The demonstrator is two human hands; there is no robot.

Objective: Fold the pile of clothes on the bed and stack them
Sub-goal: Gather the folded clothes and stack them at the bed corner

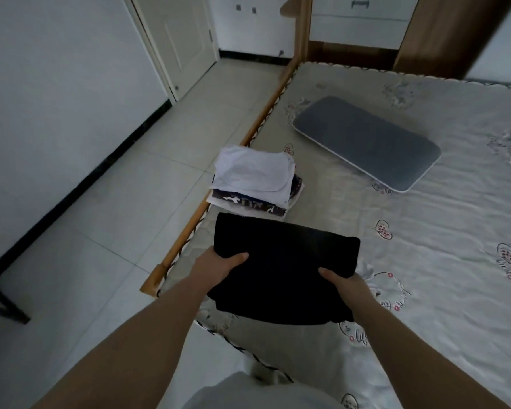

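Note:
A folded black garment is held above the near left corner of the bed. My left hand grips its left edge with the thumb on top. At its lower right edge, my right hand grips it the same way. Just beyond the black garment, a stack of folded clothes lies at the bed's left edge, with a white piece on top and a dark patterned piece under it.
A grey pillow lies further back on the patterned mattress. The wooden bed rail runs along the left side. Tiled floor lies to the left, with a door and a wardrobe at the far wall.

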